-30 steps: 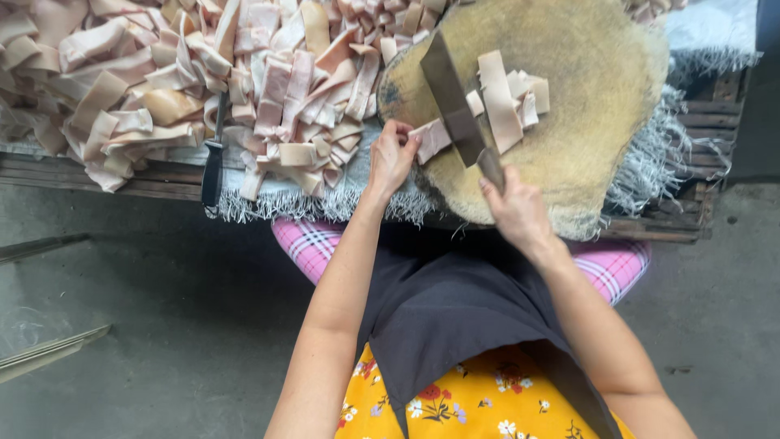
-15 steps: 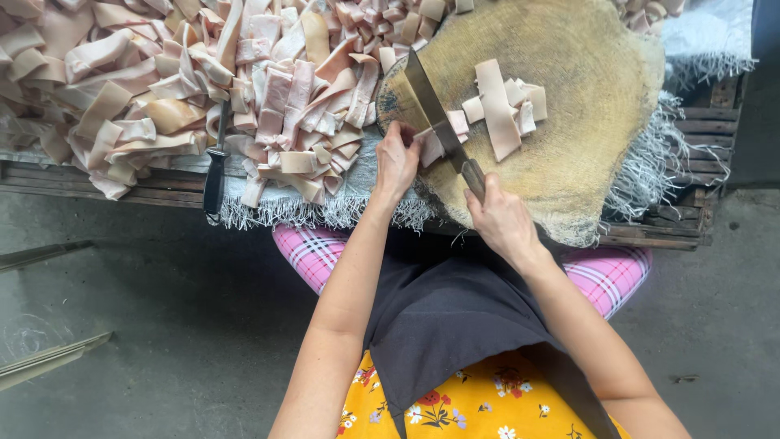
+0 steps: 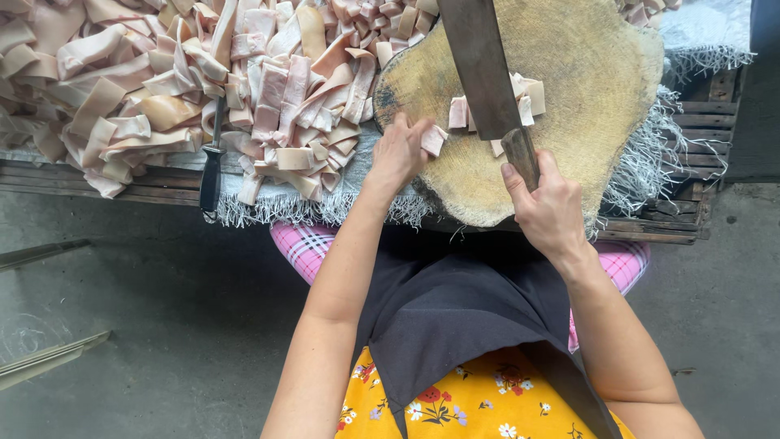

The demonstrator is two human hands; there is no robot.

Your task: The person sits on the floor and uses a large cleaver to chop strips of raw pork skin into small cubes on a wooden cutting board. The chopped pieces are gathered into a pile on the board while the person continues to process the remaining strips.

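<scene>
We see the fingers [image 3: 524,175] of the right hand [image 3: 551,213] clamped round the cleaver [image 3: 486,75] handle, blade laid flat over the cut strips [image 3: 457,112] on the round wooden block [image 3: 597,89]. The left hand [image 3: 398,153] pinches one pale piece [image 3: 433,140] at the block's near edge (clear of the blade). Left on the counter [image 3: 97,189], the heap of strips [image 3: 187,81] lies within reach, a dark-handled tool [image 3: 211,175] beside it.
</scene>
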